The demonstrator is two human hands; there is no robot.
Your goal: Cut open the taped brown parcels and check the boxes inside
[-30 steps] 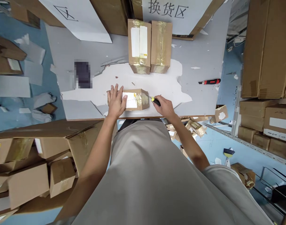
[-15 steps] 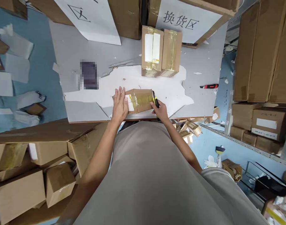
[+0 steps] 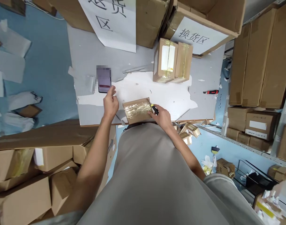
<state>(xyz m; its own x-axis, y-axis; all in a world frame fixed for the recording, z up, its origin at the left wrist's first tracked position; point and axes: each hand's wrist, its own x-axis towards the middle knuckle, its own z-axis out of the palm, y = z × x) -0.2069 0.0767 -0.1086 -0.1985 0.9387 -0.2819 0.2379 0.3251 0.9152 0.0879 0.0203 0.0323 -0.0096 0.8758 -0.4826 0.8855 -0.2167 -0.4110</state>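
A small cardboard box (image 3: 137, 112), its upper face covered with shiny tape, rests at the table's front edge against my body. My right hand (image 3: 162, 118) is closed around a yellow-and-black utility knife (image 3: 154, 109), its tip at the box's right end and the thumb close to the cardboard. To the left of the box, my left hand (image 3: 110, 105) holds nothing. Its forefinger reaches to the lower right corner of a phone (image 3: 104, 79), partly blurred, lying on the table; I cannot tell whether the finger touches it.
Two taped boxes (image 3: 167, 61) stand side by side at the back, before large cartons bearing paper signs (image 3: 193, 36). A red-and-black cutter (image 3: 211, 92) lies at the table's right. Torn white sheeting (image 3: 133, 84) covers part of the table. Stacked boxes (image 3: 24, 197) fill the lower left.
My left hand has come off the box and moved left to the phone. The box has been turned, so its labelled face no longer shows. My right hand keeps the knife; the view has shifted.
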